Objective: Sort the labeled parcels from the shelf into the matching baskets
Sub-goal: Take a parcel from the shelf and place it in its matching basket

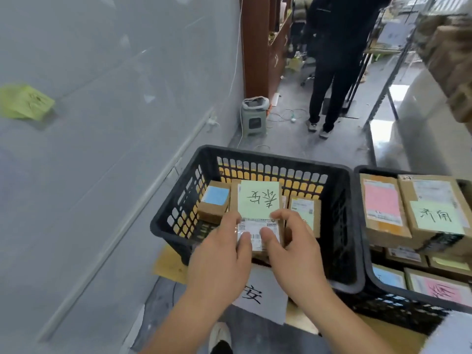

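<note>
Head view. Both forearms enter from the lower edge and converge over the near side of a black perforated basket that stands on the floor. The left hand and the right hand together grip a cardboard parcel from its near end: each thumb lies on top, pressing on the white shipping label, while the fingers curl around the parcel's sides; the palms face inward and the wrists are roughly level. The parcel is held above the basket's interior, tilted slightly toward the camera, and bears a pale green note with handwritten characters. Whether its far end touches the boxes below cannot be told. Inside the same basket, a small box with a blue label lies to the left of the held parcel and a box with a white label lies to its right, partly behind the right hand. A second black basket stands just beside the first on the right and is filled with boxes, among them a box with a pink label and a box with a green handwritten note. A white sheet with a handwritten character lies on the floor below the wrists. Farther off, a standing person in dark clothing is seen beside a metal shelf, and a small grey stool stands against the grey wall.
</note>
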The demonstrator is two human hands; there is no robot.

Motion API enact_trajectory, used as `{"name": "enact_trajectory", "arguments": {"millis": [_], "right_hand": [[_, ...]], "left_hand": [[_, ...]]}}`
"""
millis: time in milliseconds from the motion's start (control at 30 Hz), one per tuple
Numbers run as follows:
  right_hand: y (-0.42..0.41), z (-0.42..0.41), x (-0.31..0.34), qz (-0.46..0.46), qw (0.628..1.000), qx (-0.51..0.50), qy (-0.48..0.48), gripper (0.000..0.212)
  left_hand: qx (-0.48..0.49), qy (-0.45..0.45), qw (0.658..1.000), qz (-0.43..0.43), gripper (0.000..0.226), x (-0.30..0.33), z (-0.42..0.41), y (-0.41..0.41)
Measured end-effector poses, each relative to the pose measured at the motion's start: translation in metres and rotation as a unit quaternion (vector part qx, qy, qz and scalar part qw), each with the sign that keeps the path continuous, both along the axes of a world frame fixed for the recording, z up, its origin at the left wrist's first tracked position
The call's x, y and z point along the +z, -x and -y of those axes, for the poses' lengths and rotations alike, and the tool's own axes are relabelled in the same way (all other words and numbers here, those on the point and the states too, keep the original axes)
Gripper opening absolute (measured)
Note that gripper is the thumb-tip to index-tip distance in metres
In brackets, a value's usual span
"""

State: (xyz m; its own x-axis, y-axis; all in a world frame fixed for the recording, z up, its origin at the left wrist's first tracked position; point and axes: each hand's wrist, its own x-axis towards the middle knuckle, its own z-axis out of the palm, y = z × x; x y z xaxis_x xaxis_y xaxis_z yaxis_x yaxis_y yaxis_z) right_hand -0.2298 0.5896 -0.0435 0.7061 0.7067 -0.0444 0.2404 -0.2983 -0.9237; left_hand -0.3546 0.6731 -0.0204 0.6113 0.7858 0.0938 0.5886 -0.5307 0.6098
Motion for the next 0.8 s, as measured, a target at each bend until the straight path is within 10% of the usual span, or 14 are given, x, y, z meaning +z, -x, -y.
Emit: {"name": "enact_trajectory", "arguments": {"millis": [400, 800], "right_hand": [[-0.012, -0.212, -0.082, -0.110, 0.985, -0.102, 0.082, 0.024], [0.002, -0.275, -0.139, -0.098, 0.983, -0.074, 0.136, 0.025]], "left_hand": [[-0.052, -0.059, 0.982, -0.174, 0.062, -0.071, -0.228, 0.014], [-0.062, -0.063, 0.971, -0.221, 0.070, -0.094, -0.245, 0.014]]}}
